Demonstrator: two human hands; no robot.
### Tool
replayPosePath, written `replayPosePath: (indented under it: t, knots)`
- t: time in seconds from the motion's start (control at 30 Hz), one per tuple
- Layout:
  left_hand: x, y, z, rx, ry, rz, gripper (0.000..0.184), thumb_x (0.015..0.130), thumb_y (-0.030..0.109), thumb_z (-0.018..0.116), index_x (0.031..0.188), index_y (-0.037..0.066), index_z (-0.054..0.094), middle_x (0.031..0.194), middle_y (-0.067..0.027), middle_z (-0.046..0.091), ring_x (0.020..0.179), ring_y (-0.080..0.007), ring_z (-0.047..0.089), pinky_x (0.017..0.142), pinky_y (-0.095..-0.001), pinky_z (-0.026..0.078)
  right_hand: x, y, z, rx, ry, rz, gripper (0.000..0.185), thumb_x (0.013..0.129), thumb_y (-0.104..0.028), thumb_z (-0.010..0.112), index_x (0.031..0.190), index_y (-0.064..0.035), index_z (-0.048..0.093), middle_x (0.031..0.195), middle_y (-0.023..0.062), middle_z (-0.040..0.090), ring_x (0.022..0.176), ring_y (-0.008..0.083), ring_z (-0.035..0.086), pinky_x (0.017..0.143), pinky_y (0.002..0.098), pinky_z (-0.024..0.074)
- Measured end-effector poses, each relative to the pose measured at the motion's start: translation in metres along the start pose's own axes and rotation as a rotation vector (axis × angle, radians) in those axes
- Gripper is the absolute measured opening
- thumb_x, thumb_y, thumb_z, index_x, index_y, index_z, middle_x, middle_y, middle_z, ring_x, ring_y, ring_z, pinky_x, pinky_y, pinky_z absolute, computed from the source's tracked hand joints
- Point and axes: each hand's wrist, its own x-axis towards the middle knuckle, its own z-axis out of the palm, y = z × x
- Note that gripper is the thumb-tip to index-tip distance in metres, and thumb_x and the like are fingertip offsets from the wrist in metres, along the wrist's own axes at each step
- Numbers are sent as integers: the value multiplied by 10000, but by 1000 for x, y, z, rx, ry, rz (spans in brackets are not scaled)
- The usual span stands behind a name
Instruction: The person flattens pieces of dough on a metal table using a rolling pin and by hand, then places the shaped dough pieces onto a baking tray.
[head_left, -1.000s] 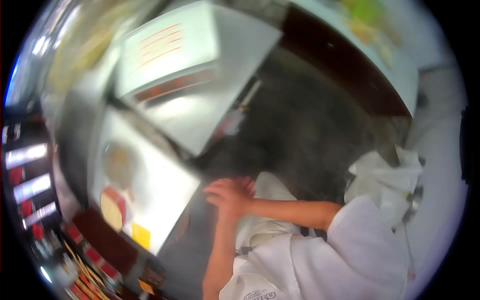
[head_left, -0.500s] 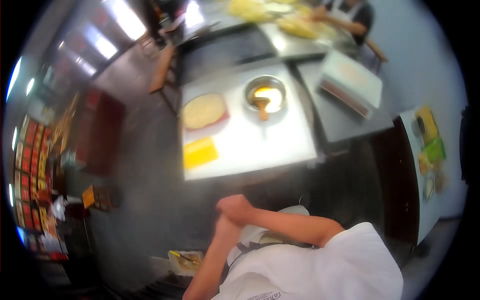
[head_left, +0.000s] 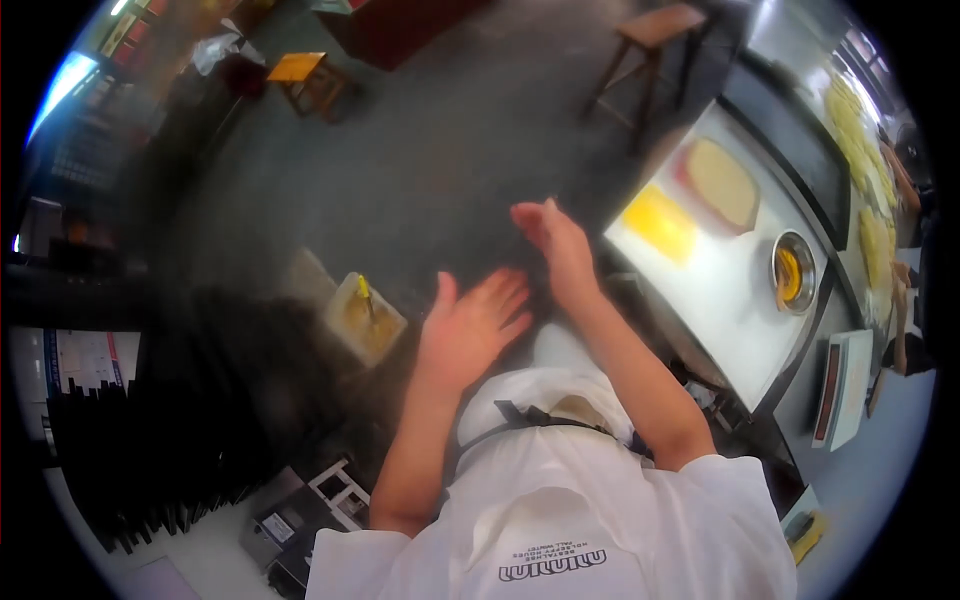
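Note:
My left hand (head_left: 472, 325) hangs in front of my apron, its fingers spread and nothing in it. Close by, my right hand (head_left: 556, 245) is raised with fingers stretched out, also bare. The two hands are apart. Left of my left hand, lower down, sits a pale rectangular container (head_left: 365, 322) with a yellow-handled tool (head_left: 364, 287) lying in it. To the right of my right hand is a white worktable (head_left: 700, 300), holding a yellow rectangular item (head_left: 660, 222), a pale rounded slab (head_left: 722, 183) and a metal bowl (head_left: 797, 240) with yellow-orange contents and a brown-handled tool.
A wooden stool (head_left: 660, 28) stands beyond the worktable, and a small orange-topped stool (head_left: 298, 68) is farther left. A white box (head_left: 846, 390) rests at the right. Another person's arm (head_left: 900, 295) shows at the far right edge, beside yellow food.
My hands were clasped together and are now apart with fingers extended. My view has swung left, so the worktable has shifted to the right side.

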Motion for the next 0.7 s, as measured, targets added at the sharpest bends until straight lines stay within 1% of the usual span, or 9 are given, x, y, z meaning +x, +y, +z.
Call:
replayPosePath:
  t: [0.13,0.2,0.23,0.27,0.3,0.37,0.47,0.53,0.7]
  knots:
    - [48,4,-19,26,73,-57,765,1095,615,300,1597,39,341,1599,-165,432,1503,-314,371,1233,-529,298,37,2,30,251,-76,14,501,1132,-382,376,1252,5,671,1283,110,692,1231,229,624,1085,392,449]
    - [81,-1,-21,93,137,-85,724,1103,586,320,1608,68,330,1579,-151,450,1488,-311,390,1236,-515,303,50,20,41,-152,-78,-185,488,1127,-367,387,1223,2,693,1248,119,709,1156,230,657,1030,382,490]
    - [99,-1,-13,168,154,9,700,1109,566,323,1617,84,320,1575,-145,451,1472,-314,412,1235,-510,313,51,23,47,-336,-69,-215,493,1124,-381,408,1214,14,689,1226,126,718,1131,215,668,1017,367,497]
    - [115,-2,-6,237,162,114,679,1115,545,326,1626,100,310,1571,-138,453,1455,-318,433,1234,-504,322,67,23,41,-54,-149,-37,497,1123,-404,418,1210,4,686,1228,117,722,1126,222,677,1021,362,493]
    - [132,3,-5,256,210,75,667,1108,553,350,1592,94,352,1534,-134,477,1431,-319,455,1220,-503,349,89,31,42,255,-91,118,503,1123,-440,417,1258,-22,663,1241,107,721,1134,229,678,1018,372,491]
    - [168,17,-7,289,260,-3,656,1087,589,396,1495,78,437,1428,-122,528,1361,-323,512,1179,-497,409,127,32,44,328,-41,78,552,1116,-497,404,1342,-38,609,1265,104,714,1125,205,677,992,382,501]
    - [221,45,19,405,342,-65,677,1054,654,433,1357,53,504,1289,-105,570,1268,-323,575,1125,-499,466,172,-28,32,621,-72,360,582,1113,-531,375,1370,-45,567,1301,119,699,1110,216,687,953,398,539]
    - [264,64,23,453,413,7,728,1042,686,425,1335,25,515,1241,-115,592,1181,-326,627,1064,-509,511,206,-44,29,670,-94,311,603,1131,-516,306,1405,-27,528,1315,153,687,1105,237,694,969,379,543]
    - [328,119,40,553,421,96,745,1035,671,468,1351,-2,514,1189,-161,631,1052,-330,675,945,-469,572,269,-77,41,599,16,168,560,1109,-483,400,1380,-23,567,1288,127,706,1129,229,679,1005,338,512]
